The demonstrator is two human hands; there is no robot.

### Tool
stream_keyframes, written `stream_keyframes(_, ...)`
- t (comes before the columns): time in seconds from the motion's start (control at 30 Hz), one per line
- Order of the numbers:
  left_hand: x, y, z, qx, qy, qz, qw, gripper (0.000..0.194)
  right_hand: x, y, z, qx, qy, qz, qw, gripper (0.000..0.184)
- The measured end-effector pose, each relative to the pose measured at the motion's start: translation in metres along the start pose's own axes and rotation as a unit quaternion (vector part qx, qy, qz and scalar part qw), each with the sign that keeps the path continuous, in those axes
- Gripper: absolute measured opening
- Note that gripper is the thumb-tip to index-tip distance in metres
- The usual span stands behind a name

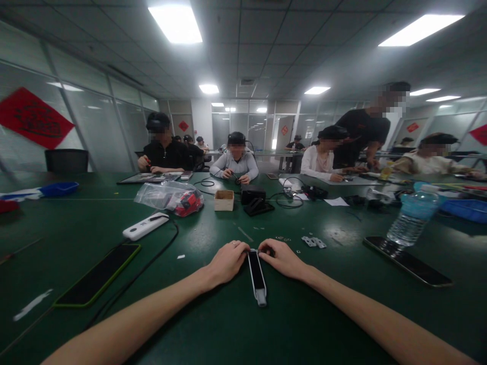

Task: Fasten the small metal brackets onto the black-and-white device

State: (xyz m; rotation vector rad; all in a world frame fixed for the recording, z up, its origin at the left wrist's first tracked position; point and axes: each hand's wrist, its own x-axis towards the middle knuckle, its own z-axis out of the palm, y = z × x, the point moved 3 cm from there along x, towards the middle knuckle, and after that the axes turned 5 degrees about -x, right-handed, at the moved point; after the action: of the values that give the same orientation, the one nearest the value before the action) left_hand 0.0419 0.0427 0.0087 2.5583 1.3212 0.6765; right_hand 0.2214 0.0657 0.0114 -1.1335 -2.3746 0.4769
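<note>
Grips of left hand [229, 259] and right hand [283, 257] flank, at nine and three, the twelve-o'clock end of the slim device [257, 272]; I can't tell if they pinch it. Its long axis runs toward six, neither hand clearly nearer.

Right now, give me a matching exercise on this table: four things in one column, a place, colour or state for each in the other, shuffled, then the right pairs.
Things
1. device
2. box
3. bottle
4. bag

Places, colours, states
A. tan
B. red things inside
C. far end between left hand and right hand
D. partly light blue

Pairs: 1-C; 2-A; 3-D; 4-B
</note>
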Motion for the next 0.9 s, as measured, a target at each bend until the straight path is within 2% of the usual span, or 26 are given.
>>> stream_keyframes(0.27,0.0012,-0.0036,0.0047,0.002,0.006,0.007,1.0,0.02,0.0013,0.0013,0.0013,-0.009,0.013,-0.01,1.0,0.016)
stream_keyframes(0.9,0.0003,-0.0018,0.002,-0.001,0.006,0.011,1.0,0.02,0.0008,0.0033,0.0004,-0.027,0.007,-0.009,1.0,0.015)
